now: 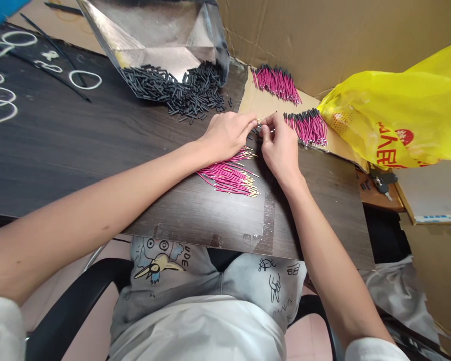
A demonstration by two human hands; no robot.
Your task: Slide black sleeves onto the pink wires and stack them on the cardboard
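My left hand (227, 133) is closed in a pinch around a thin wire with a gold-coloured tip, just above a bundle of pink wires (231, 178) on the dark table. Close beside it, my right hand (280, 145) pinches a small black tube near that tip; the fingers partly hide it. Two rows of pink wires with black ends, a far one (276, 84) and a nearer one (308, 128), lie on cardboard to the right. Many short black tubes (180, 93) spill from an open silvery bag (154, 30) behind my left hand.
White rubber bands (85, 79) and long black sticks (56, 42) lie at the left of the table (97, 135). A yellow plastic bag (398, 115) hangs at the right, above some keys (382, 185). A cardboard wall (304, 40) stands at the back.
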